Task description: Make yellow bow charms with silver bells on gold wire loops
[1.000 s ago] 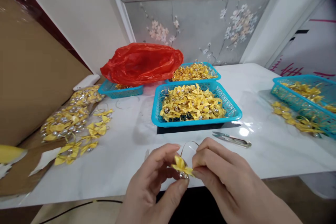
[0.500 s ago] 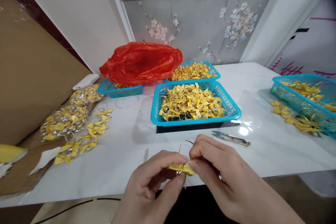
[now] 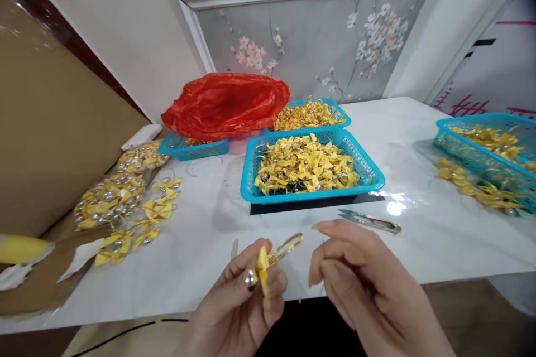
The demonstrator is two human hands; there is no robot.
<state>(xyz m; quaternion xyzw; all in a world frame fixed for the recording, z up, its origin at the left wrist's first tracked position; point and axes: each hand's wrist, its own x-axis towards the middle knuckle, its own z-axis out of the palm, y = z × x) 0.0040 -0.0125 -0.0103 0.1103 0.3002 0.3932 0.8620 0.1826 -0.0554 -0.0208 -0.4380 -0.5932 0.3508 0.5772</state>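
In the head view, my left hand (image 3: pixel 243 301) pinches a yellow ribbon bow (image 3: pixel 263 268) between thumb and fingers. A silver bell (image 3: pixel 250 279) hangs at the bow's near side, and a gold cord loop (image 3: pixel 287 248) sticks out toward the right. My right hand (image 3: pixel 364 279) is just to the right, apart from the loop, with its fingers loosely curled and spread; I see nothing held in it. Thread snips (image 3: pixel 371 221) lie on the table beyond that hand. Straight ahead stands a blue basket (image 3: pixel 247 178) heaped with yellow bows and bells (image 3: pixel 307 162).
Behind are a second blue basket (image 3: pixel 347 117) of bows and a red plastic bag (image 3: pixel 226 103) over another basket (image 3: pixel 201 152). Bagged bows (image 3: pixel 109 201) and loose bows (image 3: pixel 157 209) lie at left beside cardboard (image 3: pixel 62 111). At right is another blue basket (image 3: pixel 481 148).
My right hand has let go of the bow and moved slightly right. My left hand has turned the bow, so the bell and the cord loop now show.
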